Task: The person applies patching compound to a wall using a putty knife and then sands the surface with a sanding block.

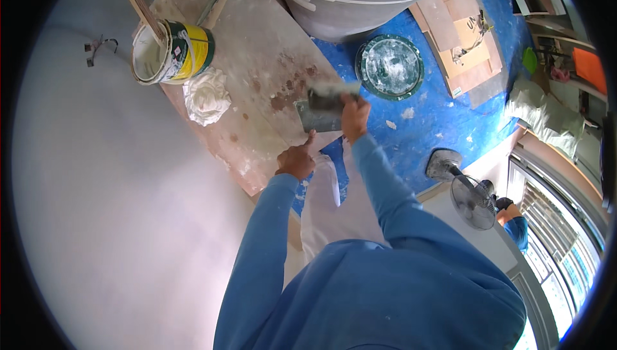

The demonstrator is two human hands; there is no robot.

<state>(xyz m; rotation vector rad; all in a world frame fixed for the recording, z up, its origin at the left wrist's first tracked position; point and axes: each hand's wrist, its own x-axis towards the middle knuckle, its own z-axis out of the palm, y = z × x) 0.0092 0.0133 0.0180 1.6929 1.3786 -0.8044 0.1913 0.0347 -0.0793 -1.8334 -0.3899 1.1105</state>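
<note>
Over the board, my right hand [355, 115] is closed on a dark, flat, rectangular trowel [324, 100], blurred by motion. Just below it lies the grey-green blade of a wide putty knife [316, 121], partly overlapped by the trowel. My left hand [297, 160] has curled fingers, with the index finger stretched against the lower edge of that blade; the knife's handle is hidden. Under both tools is a brown board [257, 138] smeared with pale dust and reddish-brown spots.
A yellow and green bucket [202, 51] holds a wooden stick [138, 0]. Beside it are a crumpled white bundle [206, 97] and a scraper [211, 6]. Right of the board are a white-smeared green lid [390, 67], cardboard sheets [472, 61], a fan [473, 201] and another person's sleeve [517, 232].
</note>
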